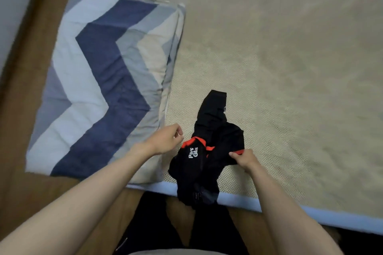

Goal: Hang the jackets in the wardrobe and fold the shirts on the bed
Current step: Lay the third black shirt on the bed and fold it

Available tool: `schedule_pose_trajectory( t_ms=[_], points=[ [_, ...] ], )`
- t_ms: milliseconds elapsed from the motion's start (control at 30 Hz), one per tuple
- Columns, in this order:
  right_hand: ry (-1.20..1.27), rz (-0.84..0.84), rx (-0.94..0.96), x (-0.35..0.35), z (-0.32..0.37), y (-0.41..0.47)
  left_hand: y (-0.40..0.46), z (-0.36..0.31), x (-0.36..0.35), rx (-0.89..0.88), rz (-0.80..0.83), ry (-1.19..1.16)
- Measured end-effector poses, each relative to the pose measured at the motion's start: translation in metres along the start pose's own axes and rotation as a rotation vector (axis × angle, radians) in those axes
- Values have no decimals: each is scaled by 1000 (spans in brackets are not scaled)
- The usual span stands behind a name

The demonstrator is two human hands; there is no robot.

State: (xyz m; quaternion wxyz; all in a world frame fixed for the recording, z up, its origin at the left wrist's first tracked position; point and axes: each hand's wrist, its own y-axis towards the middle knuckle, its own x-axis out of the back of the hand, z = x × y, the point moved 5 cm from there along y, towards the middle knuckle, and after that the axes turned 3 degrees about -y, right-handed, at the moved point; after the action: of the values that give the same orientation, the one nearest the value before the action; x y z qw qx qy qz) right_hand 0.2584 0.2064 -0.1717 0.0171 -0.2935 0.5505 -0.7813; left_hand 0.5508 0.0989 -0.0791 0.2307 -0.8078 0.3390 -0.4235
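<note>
A black shirt (209, 151) with red trim and white lettering lies crumpled at the near edge of the bed (279, 68), part of it drooping over the edge. My right hand (243, 158) pinches a red-trimmed edge of the shirt on its right side. My left hand (167, 138) hovers just left of the red collar, fingers curled with thumb and fingertips close together, holding nothing that I can see.
A folded quilt (103, 80) with a blue, grey and white zigzag pattern lies on the left part of the bed. The bed has a beige woven mat with a light blue border (310, 211). Brown floor runs along the left side. A small dark object sits at the far top right.
</note>
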Motion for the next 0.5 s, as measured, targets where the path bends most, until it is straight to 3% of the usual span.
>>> schedule_pose_trajectory(
  t_ms=[200,367,500],
  points=[
    [147,-80,1,-27,-26,38,-26,25,-54,152,-39,-89],
    [-3,2,69,-15,-23,32,-14,43,-70,228,-70,-105],
    [-365,131,-49,11,-70,36,39,54,-80,283,-146,-109]
  ],
)
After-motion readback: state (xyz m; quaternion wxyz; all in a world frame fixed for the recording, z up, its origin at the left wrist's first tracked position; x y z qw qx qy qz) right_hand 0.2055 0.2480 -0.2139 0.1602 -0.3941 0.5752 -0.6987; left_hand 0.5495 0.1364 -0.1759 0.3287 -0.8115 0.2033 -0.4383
